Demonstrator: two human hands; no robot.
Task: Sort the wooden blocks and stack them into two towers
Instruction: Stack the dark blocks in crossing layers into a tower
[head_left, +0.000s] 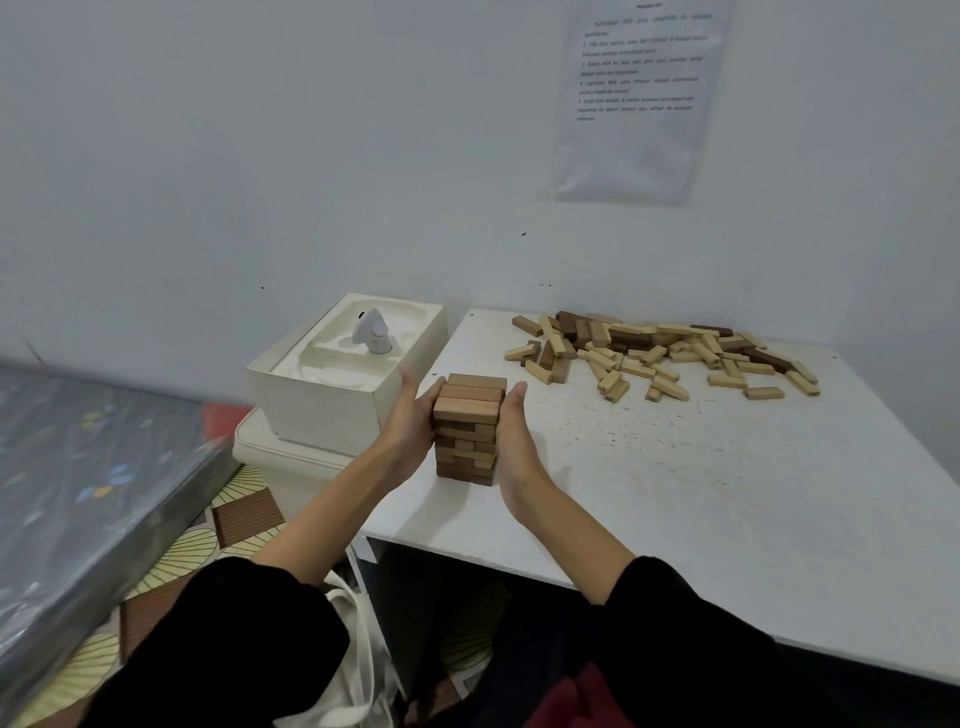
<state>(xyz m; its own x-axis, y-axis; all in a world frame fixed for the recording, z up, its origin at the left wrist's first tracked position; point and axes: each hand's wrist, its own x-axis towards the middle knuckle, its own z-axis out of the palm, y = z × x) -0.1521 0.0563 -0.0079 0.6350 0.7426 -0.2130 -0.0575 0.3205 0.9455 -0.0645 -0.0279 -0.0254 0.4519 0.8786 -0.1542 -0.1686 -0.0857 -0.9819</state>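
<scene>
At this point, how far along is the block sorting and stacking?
Done: one tower of mid-brown wooden blocks stands on the white table. In hand: left hand and right hand press flat against its sides. Left: the loose pile of pale and dark wooden blocks behind lies unstacked; no second tower.

Open table (675, 493) btwn tower (470, 415) & loose block pile (665, 353); box (322, 410) just left of tower.

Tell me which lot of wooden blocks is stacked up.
The brown wooden block tower between the left hand and right hand, standing in crossed layers; the mixed pale and dark wooden blocks farther back lie loosely scattered.
</scene>
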